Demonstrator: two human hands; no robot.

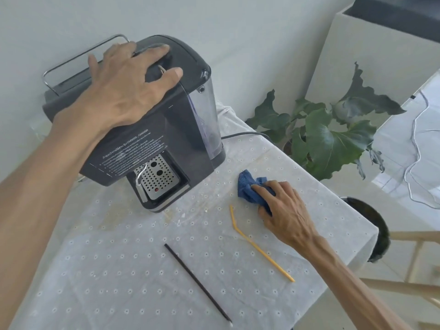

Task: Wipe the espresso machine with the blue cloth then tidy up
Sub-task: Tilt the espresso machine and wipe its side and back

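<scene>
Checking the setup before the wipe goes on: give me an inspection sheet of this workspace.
Surface: table under a white eyelet cloth, stained and crumbed near the machine.
Job's things: machine stands at the table's back left; blue cloth bunched on the table, right of it.
Clutter: yellow straw and black straw lie loose at the front.
Grippers: left hand rests on the machine's top, fingers spread; right hand grips the blue cloth.
Cables: black cord runs behind the machine; white cable on the floor at right.
Surroundings: plant, dark pot, white wall.
</scene>
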